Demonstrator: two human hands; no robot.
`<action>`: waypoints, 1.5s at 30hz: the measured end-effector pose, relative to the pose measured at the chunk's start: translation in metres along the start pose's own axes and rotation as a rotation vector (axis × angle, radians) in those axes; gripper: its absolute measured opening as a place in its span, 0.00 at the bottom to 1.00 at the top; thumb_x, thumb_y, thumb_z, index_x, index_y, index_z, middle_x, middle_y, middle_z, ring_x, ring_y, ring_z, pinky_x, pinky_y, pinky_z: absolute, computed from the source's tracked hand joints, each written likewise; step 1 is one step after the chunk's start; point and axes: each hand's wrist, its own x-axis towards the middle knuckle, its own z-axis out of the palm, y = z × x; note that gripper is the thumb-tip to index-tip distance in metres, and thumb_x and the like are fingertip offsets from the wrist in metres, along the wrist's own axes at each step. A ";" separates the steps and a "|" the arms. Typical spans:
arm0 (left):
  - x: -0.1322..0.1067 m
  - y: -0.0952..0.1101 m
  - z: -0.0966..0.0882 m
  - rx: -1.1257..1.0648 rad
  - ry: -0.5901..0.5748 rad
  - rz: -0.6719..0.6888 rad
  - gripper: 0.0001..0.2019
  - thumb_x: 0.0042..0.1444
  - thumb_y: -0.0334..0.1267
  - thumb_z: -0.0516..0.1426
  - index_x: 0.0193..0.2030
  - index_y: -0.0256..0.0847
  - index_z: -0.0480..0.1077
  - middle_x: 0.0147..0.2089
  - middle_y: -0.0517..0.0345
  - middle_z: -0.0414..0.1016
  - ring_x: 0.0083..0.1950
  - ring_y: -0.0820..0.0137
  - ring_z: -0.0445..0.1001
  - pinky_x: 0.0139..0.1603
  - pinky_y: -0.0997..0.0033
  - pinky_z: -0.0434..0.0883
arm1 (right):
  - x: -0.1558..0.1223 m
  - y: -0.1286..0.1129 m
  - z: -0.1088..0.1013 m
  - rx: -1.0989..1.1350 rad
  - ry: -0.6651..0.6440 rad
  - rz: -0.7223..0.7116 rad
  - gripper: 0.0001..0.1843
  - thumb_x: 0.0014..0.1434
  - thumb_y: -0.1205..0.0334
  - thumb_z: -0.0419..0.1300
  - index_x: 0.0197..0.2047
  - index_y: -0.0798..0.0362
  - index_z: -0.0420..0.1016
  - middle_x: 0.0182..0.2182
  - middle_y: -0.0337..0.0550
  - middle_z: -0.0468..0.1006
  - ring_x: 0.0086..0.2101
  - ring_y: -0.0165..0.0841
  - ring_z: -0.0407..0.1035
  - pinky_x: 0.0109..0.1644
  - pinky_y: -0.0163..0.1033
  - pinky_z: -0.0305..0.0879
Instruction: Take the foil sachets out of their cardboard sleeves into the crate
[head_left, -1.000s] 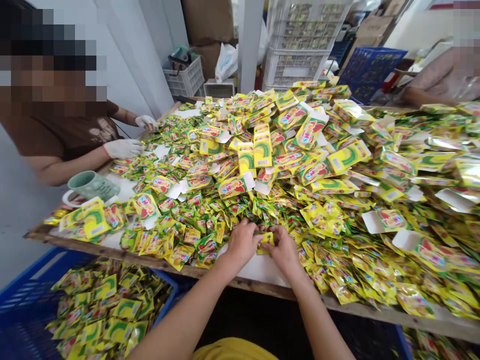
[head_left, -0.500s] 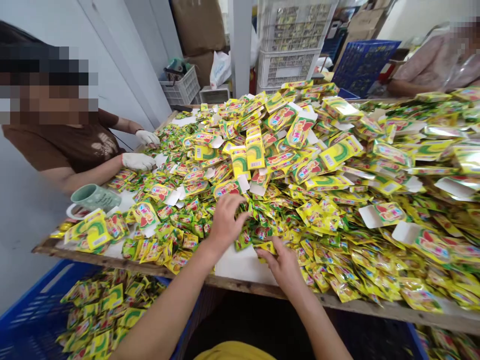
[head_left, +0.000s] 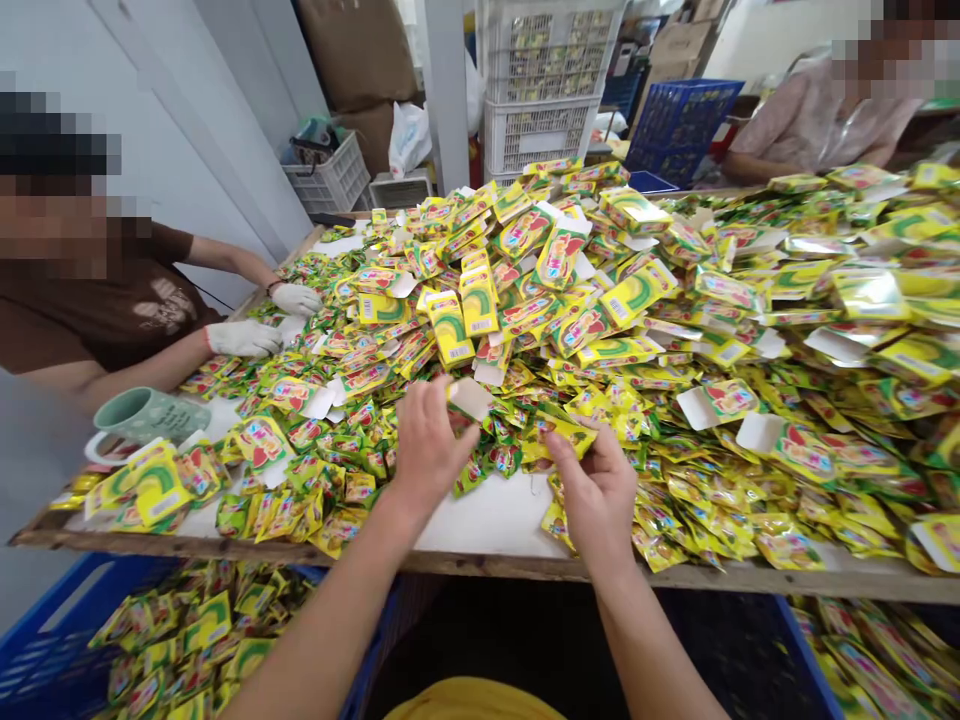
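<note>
My left hand point(head_left: 429, 440) is closed round a small box whose pale open flap point(head_left: 471, 400) points to the right; most of the box is hidden behind the fingers. Between the thumb and fingers of my right hand point(head_left: 598, 492) is a yellow sachet point(head_left: 556, 438), held flat at the level of the box. Below both hands shows a bare white patch of the table point(head_left: 487, 515). Green sachets point(head_left: 504, 460) lie just behind that patch, and yellow sachets point(head_left: 697, 510) spread to the right of my right hand.
A heap of yellow boxes point(head_left: 480, 300) rises behind my hands. At left are a green mug point(head_left: 150, 415) and a co-worker's gloved hands point(head_left: 244, 338). A blue crate point(head_left: 52, 610) of sachets stands below the table edge. Another person point(head_left: 817, 120) sits at the far right.
My left hand now has a box with its flap showing. My right hand has lifted a yellow sachet off the table. The view has shifted to the right.
</note>
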 end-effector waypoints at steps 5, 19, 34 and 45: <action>-0.052 0.042 0.024 -0.447 -0.220 -0.207 0.16 0.47 0.35 0.61 0.43 0.41 0.65 0.36 0.57 0.72 0.36 0.65 0.72 0.37 0.68 0.69 | -0.004 -0.005 0.002 -0.383 -0.140 -0.421 0.08 0.59 0.62 0.58 0.43 0.51 0.72 0.37 0.45 0.76 0.40 0.38 0.70 0.46 0.44 0.67; -0.090 0.021 0.028 -1.059 -0.480 -0.370 0.09 0.50 0.36 0.61 0.39 0.38 0.70 0.34 0.61 0.71 0.37 0.70 0.68 0.38 0.75 0.64 | 0.002 0.001 -0.024 -0.867 -0.851 -0.320 0.19 0.54 0.77 0.54 0.48 0.52 0.69 0.39 0.45 0.75 0.40 0.36 0.70 0.42 0.38 0.63; -0.100 0.000 0.005 -1.349 -0.494 -0.547 0.17 0.59 0.46 0.54 0.49 0.40 0.75 0.50 0.51 0.76 0.54 0.62 0.70 0.58 0.62 0.63 | -0.025 0.023 -0.019 -0.318 -0.560 -0.071 0.08 0.60 0.60 0.58 0.41 0.50 0.75 0.35 0.43 0.74 0.34 0.33 0.69 0.35 0.38 0.68; -0.088 0.007 0.011 -1.316 -0.311 -0.733 0.12 0.49 0.36 0.63 0.41 0.38 0.78 0.42 0.51 0.80 0.45 0.64 0.76 0.51 0.64 0.70 | -0.031 0.038 -0.005 -0.039 -0.495 0.175 0.09 0.54 0.57 0.63 0.36 0.52 0.81 0.32 0.42 0.75 0.22 0.25 0.65 0.23 0.32 0.66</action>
